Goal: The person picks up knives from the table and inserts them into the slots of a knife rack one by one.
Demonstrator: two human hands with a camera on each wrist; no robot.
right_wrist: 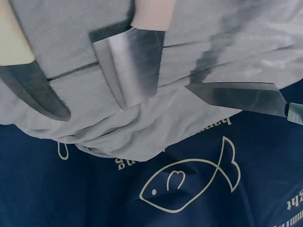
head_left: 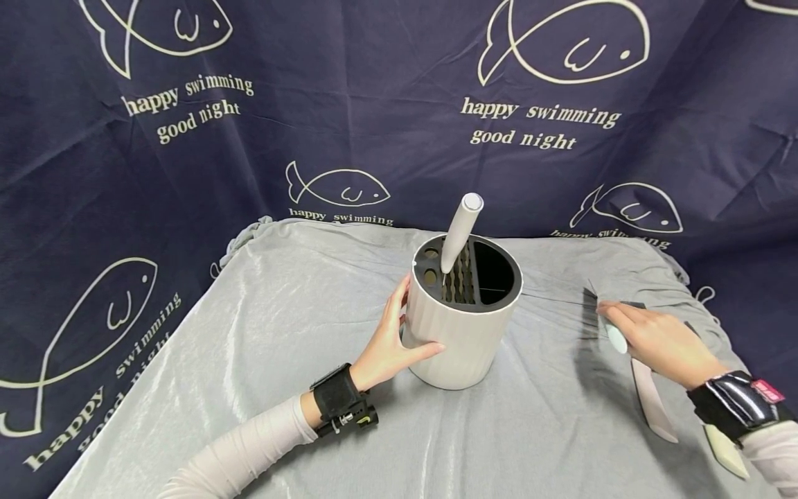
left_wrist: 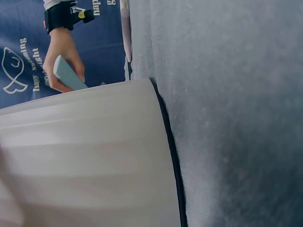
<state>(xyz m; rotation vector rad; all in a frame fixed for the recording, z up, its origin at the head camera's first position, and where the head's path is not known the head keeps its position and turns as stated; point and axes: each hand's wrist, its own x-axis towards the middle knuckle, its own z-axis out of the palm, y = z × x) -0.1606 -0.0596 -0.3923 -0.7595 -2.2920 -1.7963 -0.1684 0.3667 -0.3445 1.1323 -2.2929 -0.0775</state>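
Mint-handled knife (right_wrist: 241,98) in the right hand (head_left: 654,339) is held above the grey cloth (head_left: 299,312), well apart from the white ribbed knife block (head_left: 458,346), out at the block's 3 o'clock. In the head view its long axis runs from 5 to 11 o'clock, the rounded butt toward 5 and the blade toward 11; there the blade is thin and smeared, so its tilt is hard to judge. The right wrist view shows the tip pointing a little above 9 o'clock. The right forearm enters from 4 o'clock, the back of the hand uppermost, with bent fingers gripping the handle and its butt jutting out beneath them. The left forearm reaches up from 7 o'clock, and the left hand (head_left: 393,350) cups the block's wall, thumb spread wide across the near face and fingers round toward its 9 o'clock side, their tips hidden. The block stands upright; a white handle (head_left: 463,232) rises from its slotted top, leaning toward 1 o'clock, with round holes at 9 and a large opening at 3. On the cloth, a pink-handled cleaver (right_wrist: 130,66) has its handle at the right hand's 6 o'clock, and a cream-handled knife (right_wrist: 40,90) has its handle at 5.
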